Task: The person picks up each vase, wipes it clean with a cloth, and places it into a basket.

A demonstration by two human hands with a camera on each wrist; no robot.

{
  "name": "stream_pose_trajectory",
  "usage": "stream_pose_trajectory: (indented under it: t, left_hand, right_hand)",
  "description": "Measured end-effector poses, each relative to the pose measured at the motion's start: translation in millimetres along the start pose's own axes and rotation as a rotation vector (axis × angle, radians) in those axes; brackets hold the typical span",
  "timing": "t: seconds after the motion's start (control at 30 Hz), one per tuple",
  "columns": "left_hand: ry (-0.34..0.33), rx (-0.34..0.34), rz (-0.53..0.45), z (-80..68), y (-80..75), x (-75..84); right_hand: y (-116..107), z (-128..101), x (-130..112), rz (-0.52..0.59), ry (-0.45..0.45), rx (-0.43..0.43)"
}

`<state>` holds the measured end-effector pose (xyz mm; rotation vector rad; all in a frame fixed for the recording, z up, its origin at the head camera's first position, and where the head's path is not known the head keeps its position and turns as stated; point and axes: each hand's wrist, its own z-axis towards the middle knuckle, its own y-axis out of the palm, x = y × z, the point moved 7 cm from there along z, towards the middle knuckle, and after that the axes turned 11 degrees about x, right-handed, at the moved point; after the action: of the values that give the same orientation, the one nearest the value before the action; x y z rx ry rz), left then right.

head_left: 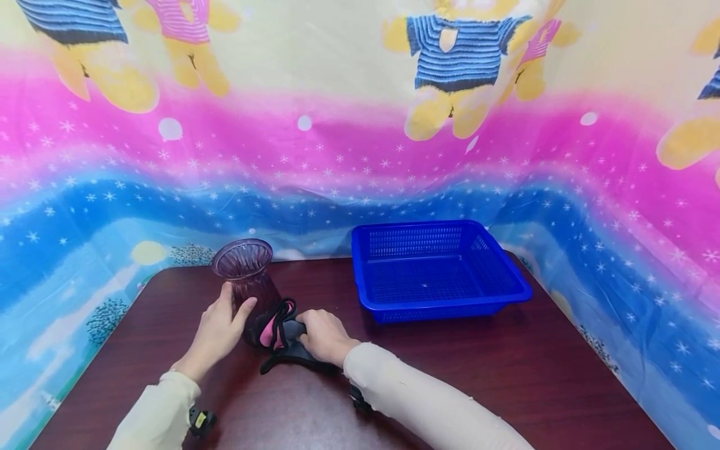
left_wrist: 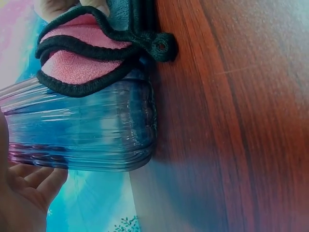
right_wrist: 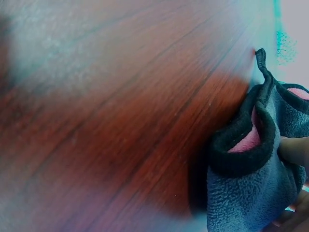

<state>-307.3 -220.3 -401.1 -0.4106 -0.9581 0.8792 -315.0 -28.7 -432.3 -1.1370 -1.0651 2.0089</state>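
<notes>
The left hand [head_left: 216, 331] cups the side of the ribbed purple glass vase [head_left: 245, 281], fingers curved round it, while the right hand [head_left: 323, 334] pinches a grey-and-pink fleece cloth [head_left: 279, 331] against the vase's lower wall. The vase stands upright on the dark wooden table [head_left: 450, 375], left of the blue plastic basket [head_left: 435, 272]. Wiping well probably means bracing the vase firmly, pressing the cloth flat and working around the ribs.
</notes>
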Motion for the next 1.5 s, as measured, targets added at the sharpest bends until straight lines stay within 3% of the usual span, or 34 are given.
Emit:
stream_pose_trajectory:
  t: [0.6,1.1,1.5]
  left_hand:
    - [0.027,0.025,0.012,-1.1,2.2,0.1]
    - [0.023,0.015,0.03,-1.3,1.9,-0.6]
    - [0.066,0.064,0.026,-0.8,-0.8,3.8]
  right_hand:
    - [-3.6,5.4,-1.2,0.06,0.023,0.031]
    - [-24.9,15.3,-13.5,0.116,0.038,0.075]
    - [-50.0,23.6,-28.1,0.121,0.02,0.13]
